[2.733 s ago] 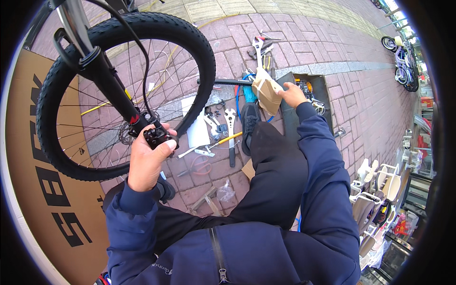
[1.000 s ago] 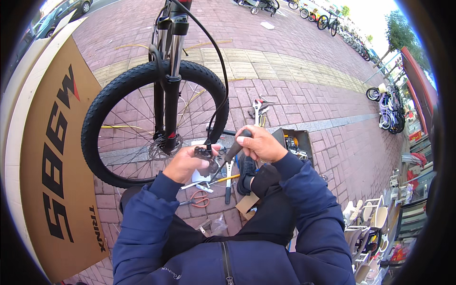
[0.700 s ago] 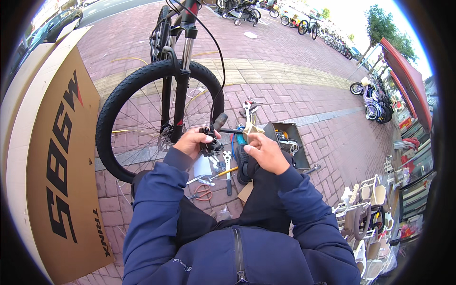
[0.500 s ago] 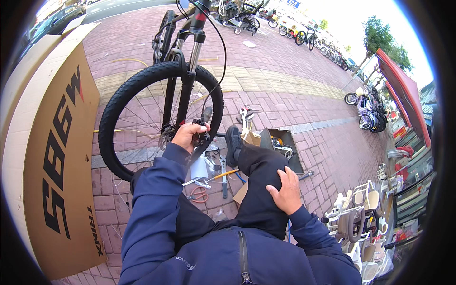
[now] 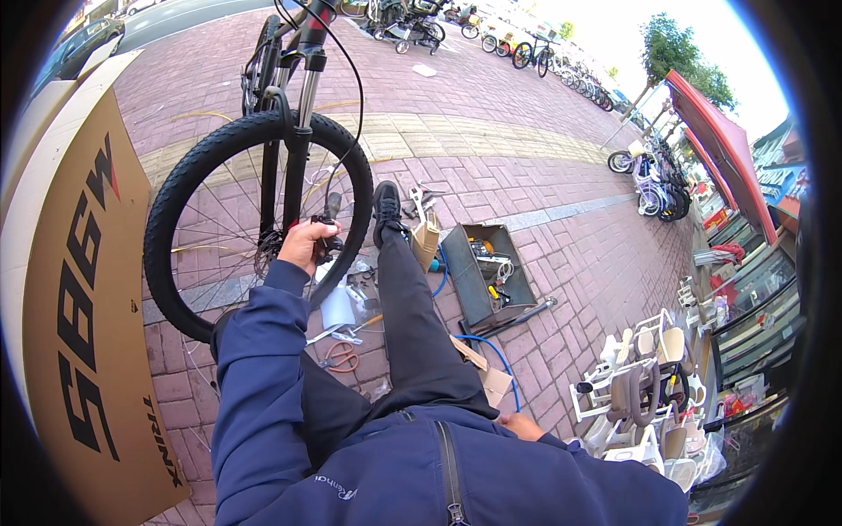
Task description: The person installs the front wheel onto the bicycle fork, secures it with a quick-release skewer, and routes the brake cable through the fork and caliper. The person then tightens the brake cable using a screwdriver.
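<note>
My left hand [image 5: 307, 245] is closed around a black brake caliper [image 5: 328, 249] beside the front wheel's hub. A thin black cable [image 5: 359, 96] drops from the upper part of the bicycle toward it. The knobby front wheel [image 5: 164, 188] stands upright on the paving, between the legs of the black fork [image 5: 296, 167]. Near my right hip is my right hand [image 5: 524, 427], mostly behind the jacket, so its fingers cannot be made out.
An open grey toolbox [image 5: 465, 280] lies beyond my right leg, with a blue hose [image 5: 504, 361] nearby. Red-handled scissors [image 5: 340, 357] and a white roll [image 5: 336, 307] lie under my left arm. A large cardboard box [image 5: 118, 289] stands at left, child seats [image 5: 645, 386] at right.
My right hand has left the right knee and drawn back to my hip. The right leg has straightened forward. My left hand still grips the caliper, and the view has shifted right.
</note>
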The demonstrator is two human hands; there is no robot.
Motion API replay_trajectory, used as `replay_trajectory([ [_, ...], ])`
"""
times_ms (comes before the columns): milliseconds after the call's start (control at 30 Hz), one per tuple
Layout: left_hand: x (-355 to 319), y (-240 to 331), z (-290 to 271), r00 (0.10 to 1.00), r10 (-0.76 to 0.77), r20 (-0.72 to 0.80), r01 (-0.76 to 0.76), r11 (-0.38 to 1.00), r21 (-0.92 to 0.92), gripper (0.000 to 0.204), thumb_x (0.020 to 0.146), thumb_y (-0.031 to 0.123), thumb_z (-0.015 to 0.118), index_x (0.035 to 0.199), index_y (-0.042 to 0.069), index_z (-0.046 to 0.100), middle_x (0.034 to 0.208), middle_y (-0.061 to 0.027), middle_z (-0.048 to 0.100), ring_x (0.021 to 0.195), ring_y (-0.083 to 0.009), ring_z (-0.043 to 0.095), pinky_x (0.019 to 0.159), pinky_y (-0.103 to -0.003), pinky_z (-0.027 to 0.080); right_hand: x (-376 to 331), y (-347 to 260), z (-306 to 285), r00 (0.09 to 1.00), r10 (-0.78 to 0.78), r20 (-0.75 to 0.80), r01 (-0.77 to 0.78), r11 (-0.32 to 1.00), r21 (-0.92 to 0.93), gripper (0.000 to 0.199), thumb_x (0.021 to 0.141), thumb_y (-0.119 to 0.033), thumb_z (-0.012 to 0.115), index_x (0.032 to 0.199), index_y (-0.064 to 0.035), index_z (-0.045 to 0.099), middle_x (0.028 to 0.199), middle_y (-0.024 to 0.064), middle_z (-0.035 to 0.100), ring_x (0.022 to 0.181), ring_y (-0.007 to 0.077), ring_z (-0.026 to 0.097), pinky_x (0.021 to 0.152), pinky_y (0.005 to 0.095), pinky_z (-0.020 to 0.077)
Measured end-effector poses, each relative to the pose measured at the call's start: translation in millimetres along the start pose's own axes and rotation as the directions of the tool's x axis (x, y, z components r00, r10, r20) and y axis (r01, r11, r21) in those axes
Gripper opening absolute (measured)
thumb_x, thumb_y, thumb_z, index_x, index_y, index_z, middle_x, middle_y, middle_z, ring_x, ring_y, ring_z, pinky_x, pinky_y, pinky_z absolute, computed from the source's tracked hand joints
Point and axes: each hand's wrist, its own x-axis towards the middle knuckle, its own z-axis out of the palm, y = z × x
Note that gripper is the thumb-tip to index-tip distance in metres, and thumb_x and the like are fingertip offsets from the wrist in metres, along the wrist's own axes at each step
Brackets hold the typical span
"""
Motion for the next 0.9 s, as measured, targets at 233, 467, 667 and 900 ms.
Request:
replay_trajectory([
  [233, 7, 1, 10, 0.999, -0.027, -0.041, 0.028, 0.999, 0.029, 0.025, 0.081, 0.011, 0.063, 0.100, -0.004, 0.070, 0.096, -0.0095, 0.072, 0.084, -0.0167, 0.065, 0.082, -0.026, 0.049, 20, 38, 39, 0.927, -0.368, -0.069, 0.369, 0.870, 0.328, 0.029, 0.089, -0.030, 0.062, 0.092, -0.0013, 0.067, 0.082, 0.0180, 0.065, 0.080, 0.0321, 0.067, 0.070, 0.0381, 0.0499],
  [467, 22, -12, 9, 0.998, -0.067, 0.004, 0.066, 0.998, 0.017, 0.028, 0.083, 0.011, 0.062, 0.106, -0.005, 0.068, 0.101, -0.0127, 0.072, 0.088, -0.0196, 0.068, 0.086, -0.030, 0.053, 3, 27, 43, 0.900, -0.378, -0.219, 0.437, 0.759, 0.483, 0.033, 0.083, -0.032, 0.069, 0.088, -0.0003, 0.065, 0.087, 0.0140, 0.066, 0.084, 0.0268, 0.068, 0.073, 0.0333, 0.0505],
  [667, 34, -23, 9, 0.996, -0.084, 0.003, 0.083, 0.996, 0.021, 0.027, 0.084, 0.011, 0.062, 0.106, -0.004, 0.068, 0.101, -0.0127, 0.072, 0.089, -0.0187, 0.068, 0.083, -0.030, 0.054, 23, 14, 36, 0.870, -0.486, -0.080, 0.468, 0.765, 0.443, 0.033, 0.082, -0.031, 0.069, 0.091, 0.0003, 0.069, 0.098, 0.0161, 0.071, 0.091, 0.0320, 0.070, 0.080, 0.0369, 0.0544],
  [900, 27, -21, 15, 0.996, -0.093, -0.006, 0.093, 0.995, 0.043, 0.020, 0.083, 0.015, 0.065, 0.098, 0.003, 0.069, 0.090, -0.0021, 0.068, 0.078, -0.0112, 0.061, 0.064, -0.023, 0.044, 47, 6, 38, 0.916, -0.401, -0.024, 0.391, 0.875, 0.285, 0.032, 0.083, -0.031, 0.068, 0.092, 0.0000, 0.070, 0.097, 0.0167, 0.071, 0.091, 0.0329, 0.070, 0.079, 0.0379, 0.0546],
])
